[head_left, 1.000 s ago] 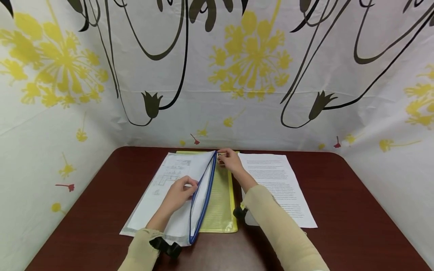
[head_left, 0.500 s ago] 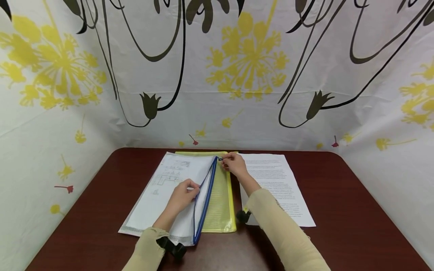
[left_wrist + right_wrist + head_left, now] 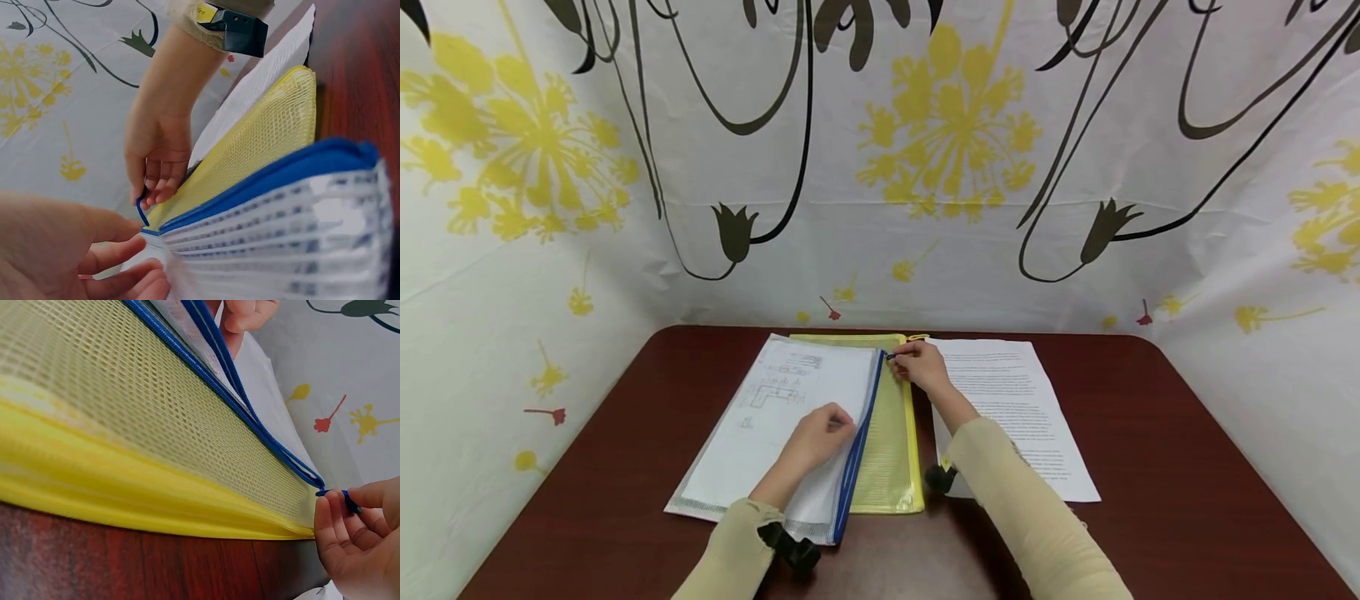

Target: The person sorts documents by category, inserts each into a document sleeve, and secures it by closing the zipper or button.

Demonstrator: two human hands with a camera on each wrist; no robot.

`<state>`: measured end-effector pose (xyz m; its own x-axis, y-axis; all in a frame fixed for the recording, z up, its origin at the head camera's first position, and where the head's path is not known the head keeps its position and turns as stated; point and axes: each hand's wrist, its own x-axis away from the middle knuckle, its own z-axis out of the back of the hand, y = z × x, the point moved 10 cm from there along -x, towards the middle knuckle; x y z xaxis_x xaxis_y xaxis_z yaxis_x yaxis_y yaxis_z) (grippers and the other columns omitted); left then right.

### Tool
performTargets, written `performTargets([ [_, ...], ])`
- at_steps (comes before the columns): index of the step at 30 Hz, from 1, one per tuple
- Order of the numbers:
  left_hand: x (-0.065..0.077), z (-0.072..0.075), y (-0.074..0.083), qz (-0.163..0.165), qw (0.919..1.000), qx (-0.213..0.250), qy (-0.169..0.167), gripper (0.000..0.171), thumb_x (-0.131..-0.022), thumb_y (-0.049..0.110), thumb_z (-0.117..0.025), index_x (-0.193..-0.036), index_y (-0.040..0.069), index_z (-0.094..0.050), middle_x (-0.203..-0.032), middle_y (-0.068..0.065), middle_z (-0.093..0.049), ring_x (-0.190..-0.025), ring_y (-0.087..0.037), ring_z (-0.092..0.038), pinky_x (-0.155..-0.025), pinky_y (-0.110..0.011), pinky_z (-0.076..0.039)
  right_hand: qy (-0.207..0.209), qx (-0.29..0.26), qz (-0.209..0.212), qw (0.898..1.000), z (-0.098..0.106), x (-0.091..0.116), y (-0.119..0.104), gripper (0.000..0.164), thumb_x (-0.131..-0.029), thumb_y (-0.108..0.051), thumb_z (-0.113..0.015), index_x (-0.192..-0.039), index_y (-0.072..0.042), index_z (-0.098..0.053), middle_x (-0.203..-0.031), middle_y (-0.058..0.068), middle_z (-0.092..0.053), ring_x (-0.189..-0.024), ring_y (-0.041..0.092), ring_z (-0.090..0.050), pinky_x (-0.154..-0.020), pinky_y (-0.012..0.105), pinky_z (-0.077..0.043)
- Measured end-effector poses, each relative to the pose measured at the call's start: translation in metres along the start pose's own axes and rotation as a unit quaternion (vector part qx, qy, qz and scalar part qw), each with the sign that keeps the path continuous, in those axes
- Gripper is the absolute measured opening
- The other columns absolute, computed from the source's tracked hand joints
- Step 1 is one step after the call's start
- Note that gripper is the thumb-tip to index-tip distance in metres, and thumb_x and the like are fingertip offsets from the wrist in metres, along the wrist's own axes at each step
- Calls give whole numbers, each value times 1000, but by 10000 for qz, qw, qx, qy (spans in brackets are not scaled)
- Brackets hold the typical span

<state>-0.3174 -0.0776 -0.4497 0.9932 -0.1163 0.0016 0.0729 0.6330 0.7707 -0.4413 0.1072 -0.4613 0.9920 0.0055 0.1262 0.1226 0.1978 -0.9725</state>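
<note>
A clear mesh zip pouch (image 3: 722,467) with a blue zipper edge (image 3: 862,433) lies at left of centre, papers with faint drawings inside it. My left hand (image 3: 814,440) pinches its upper side near the middle of the blue edge. At the far corner, my right hand (image 3: 922,368) holds the blue zipper pull cord (image 3: 340,495) between thumb and fingers. The right wrist view shows the two blue zipper bands parted near the left hand and meeting at that corner. Under the blue-edged pouch is a yellow mesh zip pouch (image 3: 891,467).
A printed sheet (image 3: 1030,417) lies to the right of the yellow pouch, partly under the right forearm. The dark red-brown table (image 3: 1165,467) carries everything. A white flower-patterned cloth (image 3: 850,167) stands behind and along both sides.
The left hand has moved right and a little nearer, and the pouch's gaping blue edges have come together. The right hand has come slightly nearer and right with the pull cord.
</note>
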Motion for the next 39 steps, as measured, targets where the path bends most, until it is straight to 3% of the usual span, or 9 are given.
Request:
performTargets([
  [7,-6,1,14,-113,9963,-222,-822,10,-96,17,-62,-97,8,-66,-106,-9,-70,-101,-27,-67,-80,-40,-56,17,-99,-69,9999,1,0,-2,21,-99,-3,-56,-114,8,-65,-106,23,-72,-74,15,-67,-68,26,-60],
  [14,-33,8,14,-192,9902,-634,-1229,18,-101,19,-56,-104,6,-68,-109,-11,-70,-102,-24,-64,-86,-41,-55,-47,-93,-202,9997,-1,1,0,22,-100,-2,-54,-117,8,-65,-111,26,-70,-79,18,-68,-72,29,-61],
  [21,-63,14,15,-350,9901,-726,-1146,22,-102,20,-54,-112,6,-68,-118,-13,-69,-111,-28,-63,-97,-45,-53,-61,-43,-196,9998,1,1,-1,22,-100,0,-53,-117,8,-64,-112,28,-69,-79,18,-67,-69,26,-59],
  [28,-90,10,19,-501,9951,-286,-798,22,-100,18,-58,-118,10,-67,-133,-14,-64,-129,-33,-57,-111,-50,-45,-17,77,-127,9999,2,-3,-3,22,-99,0,-54,-116,8,-65,-110,26,-70,-75,15,-66,-67,24,-59],
  [34,-105,2,12,-657,9955,-98,-669,34,-99,18,-61,-133,14,-63,-146,-11,-56,-140,-34,-47,-117,-53,-38,-48,148,-128,9998,0,0,-3,21,-99,0,-55,-115,7,-66,-109,25,-71,-73,13,-65,-68,25,-59],
  [39,-111,-9,1,-624,9947,-67,-817,44,-97,19,-64,-141,15,-57,-150,-8,-53,-145,-31,-41,-122,-50,-31,-59,213,-132,9997,2,1,-1,20,-99,0,-55,-114,7,-67,-109,26,-71,-76,15,-67,-72,28,-61],
])
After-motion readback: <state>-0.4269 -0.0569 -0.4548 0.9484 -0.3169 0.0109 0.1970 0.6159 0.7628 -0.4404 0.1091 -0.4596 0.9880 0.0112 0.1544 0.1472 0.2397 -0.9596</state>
